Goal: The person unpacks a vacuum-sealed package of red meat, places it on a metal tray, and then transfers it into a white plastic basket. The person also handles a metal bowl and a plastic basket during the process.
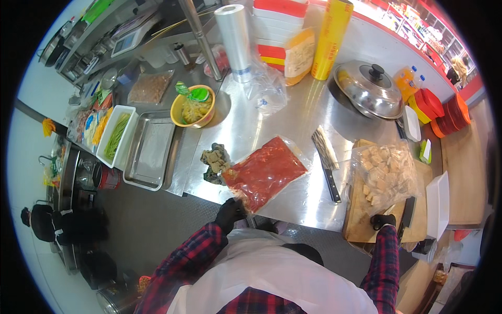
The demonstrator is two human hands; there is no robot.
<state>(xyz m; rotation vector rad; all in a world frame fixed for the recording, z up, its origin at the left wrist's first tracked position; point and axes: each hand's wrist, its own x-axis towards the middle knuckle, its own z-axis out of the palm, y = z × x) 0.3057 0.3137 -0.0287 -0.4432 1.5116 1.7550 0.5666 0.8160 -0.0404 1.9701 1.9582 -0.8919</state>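
Note:
A flat clear plastic bag of red meat [264, 172] lies on the steel table. My left hand [231, 215], in a black glove, grips its near left corner. My right hand [382, 221], also gloved in black, is low over the wooden cutting board [357, 219]. A thin pale strip shows by its fingers; whether the hand holds it I cannot tell. Just beyond lies a clear bag of pale tan cut chunks [388, 168]. A dark knife blade [407, 215] rests on the board to the right of that hand. Left of the red meat sits a crumpled grey-brown cloth [215, 161].
A black-handled knife [331, 182] lies mid-table. Behind stand a plastic film roll [234, 43], a yellow box [332, 39] and a lidded steel pan [368, 90]. Leftward are a yellow bowl [175, 114], a steel tray [147, 151] and a white bin of green stalks [116, 135]. A person [59, 223] is far left.

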